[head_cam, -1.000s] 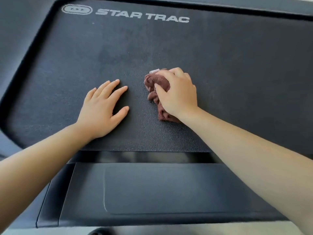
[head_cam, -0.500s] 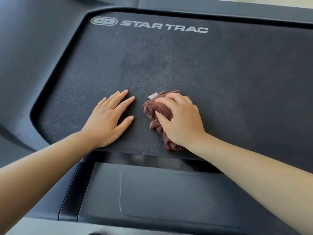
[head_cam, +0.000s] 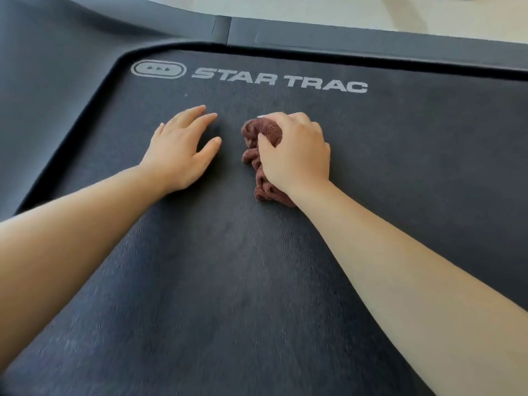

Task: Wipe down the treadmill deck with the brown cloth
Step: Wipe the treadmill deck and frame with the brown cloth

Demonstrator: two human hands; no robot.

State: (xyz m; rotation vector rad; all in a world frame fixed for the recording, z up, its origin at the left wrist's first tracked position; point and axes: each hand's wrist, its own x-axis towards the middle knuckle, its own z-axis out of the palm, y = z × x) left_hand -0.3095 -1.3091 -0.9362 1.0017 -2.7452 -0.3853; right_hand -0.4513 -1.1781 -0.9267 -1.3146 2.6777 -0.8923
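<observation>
A right hand (head_cam: pixel 295 151) clutches a bunched brown terry cloth (head_cam: pixel 261 155) against a dark textured treadmill deck (head_cam: pixel 228 281).

Curled fingers and palm cover much of the cloth, which lies below the white STAR TRAC lettering (head_cam: pixel 278 80). Just beside it the left hand (head_cam: pixel 183 151) rests flat, fingers straight, holding nothing. The grey side rail (head_cam: pixel 371 38) runs out of frame; both forearms are cut off.
</observation>
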